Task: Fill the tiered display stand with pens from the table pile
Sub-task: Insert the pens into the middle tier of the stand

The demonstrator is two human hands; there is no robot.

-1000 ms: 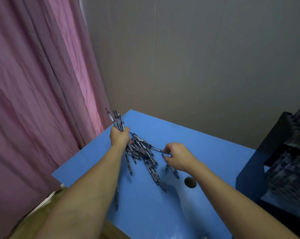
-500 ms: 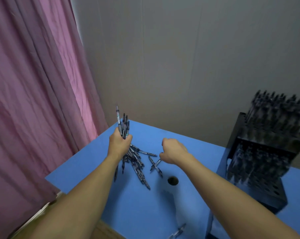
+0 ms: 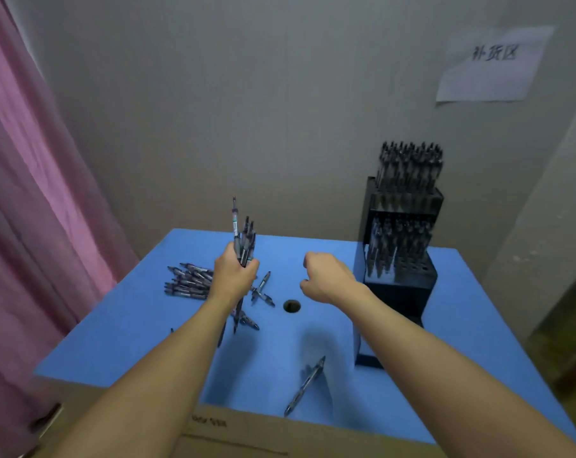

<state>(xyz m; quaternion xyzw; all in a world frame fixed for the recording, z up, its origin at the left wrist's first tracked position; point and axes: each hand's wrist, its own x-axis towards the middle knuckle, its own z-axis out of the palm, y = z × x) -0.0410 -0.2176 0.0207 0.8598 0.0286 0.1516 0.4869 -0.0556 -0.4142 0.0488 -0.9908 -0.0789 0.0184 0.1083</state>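
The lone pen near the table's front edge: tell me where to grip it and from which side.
Pinch the lone pen at mid-barrel, coming straight down from above. It lies flat and slanted on the blue table, apart from other pens, so its long sides look free. The right hand looks better placed.

From my remote feed I see two bare forearms reaching in from the lower edge, one on each side of the round hole (image 3: 292,305) in the tabletop (image 3: 462,325). No sleeves or cuffs show anywhere along them; both arms are uncovered up to the frame edge. I see no watch, band, ring or glove on the left hand (image 3: 234,276) or the right hand (image 3: 326,277). The fingernails are out of my sight.
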